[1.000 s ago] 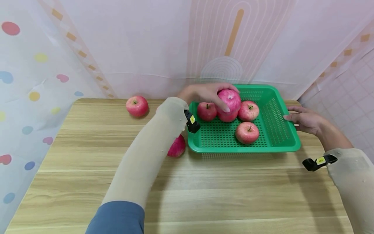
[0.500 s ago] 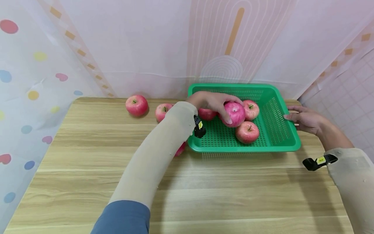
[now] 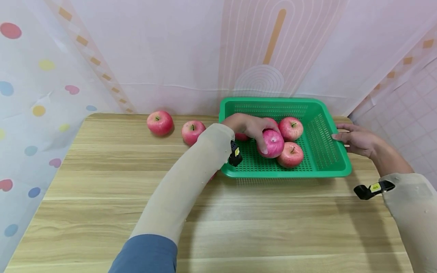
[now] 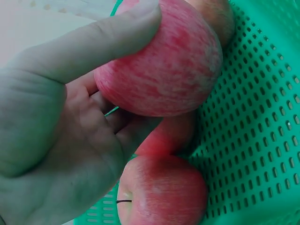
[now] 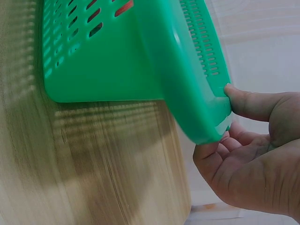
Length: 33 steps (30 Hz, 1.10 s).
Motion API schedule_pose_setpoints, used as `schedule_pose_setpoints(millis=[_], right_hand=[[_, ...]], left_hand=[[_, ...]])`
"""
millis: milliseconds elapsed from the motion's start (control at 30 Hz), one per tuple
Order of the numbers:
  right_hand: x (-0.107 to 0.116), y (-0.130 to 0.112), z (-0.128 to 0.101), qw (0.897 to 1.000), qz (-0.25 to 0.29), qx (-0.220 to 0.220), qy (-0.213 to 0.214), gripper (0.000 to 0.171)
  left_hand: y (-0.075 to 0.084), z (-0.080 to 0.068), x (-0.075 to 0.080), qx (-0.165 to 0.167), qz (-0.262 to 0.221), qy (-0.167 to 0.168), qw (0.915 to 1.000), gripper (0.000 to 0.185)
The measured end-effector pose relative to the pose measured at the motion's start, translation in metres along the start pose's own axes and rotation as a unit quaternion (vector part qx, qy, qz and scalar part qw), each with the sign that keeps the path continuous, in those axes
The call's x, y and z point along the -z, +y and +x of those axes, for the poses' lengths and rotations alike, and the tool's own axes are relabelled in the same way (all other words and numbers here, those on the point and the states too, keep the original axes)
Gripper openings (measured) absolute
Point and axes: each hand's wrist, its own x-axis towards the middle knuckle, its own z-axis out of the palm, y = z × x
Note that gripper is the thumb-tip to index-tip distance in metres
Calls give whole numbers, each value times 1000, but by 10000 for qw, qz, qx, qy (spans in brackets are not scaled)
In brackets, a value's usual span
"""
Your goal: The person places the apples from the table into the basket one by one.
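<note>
My left hand (image 3: 250, 127) grips a pinkish-red apple (image 3: 274, 145) over the left half of a green plastic basket (image 3: 286, 174). In the left wrist view the thumb lies across this apple (image 4: 164, 70), with the fingers beneath. Around it in the basket are a paler apple (image 3: 291, 129), a front apple (image 3: 290, 155), and others partly covered by the hand, one of them an apple with its stem showing (image 4: 164, 192). At the basket's right end, my right hand (image 3: 358, 141) pinches the rim; the right wrist view shows the thumb on top and fingers below the rim (image 5: 187, 93).
On the wooden table (image 3: 102, 212), left of the basket, sit a red apple (image 3: 160, 123) and a second apple (image 3: 192, 132). Another apple (image 3: 213, 176) is almost hidden behind the left forearm. A patterned curtain (image 3: 170, 57) hangs behind the table's back edge.
My left hand has carried the apple slightly right, then toward the basket's front and lower. The second table apple has come into view. The right hand keeps its place on the rim.
</note>
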Motion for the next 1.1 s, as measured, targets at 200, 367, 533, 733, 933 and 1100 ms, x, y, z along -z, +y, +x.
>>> schedule_pose_setpoints(millis=[200,367,533,733,933,1100], right_hand=[[-1,-1,0,10000,-85,-22,27,25],[-1,-1,-1,10000,16,4,-13,25],[-2,-2,-1,10000,21,-15,26,23],[-2,-3,-2,10000,-34,2,19,26],[-2,-3,-2,10000,-10,4,26,26],[-3,-3,-2,10000,-63,-35,25,25]], left_hand=[[-2,2,-2,104,211,-212,9995,80],[-7,7,-7,-38,268,-420,9988,82],[-10,10,-14,116,442,-416,9981,81],[-10,11,-17,354,844,-452,9948,83],[-7,13,-18,416,990,-492,9930,87],[-6,13,-19,485,1026,-491,9923,88]])
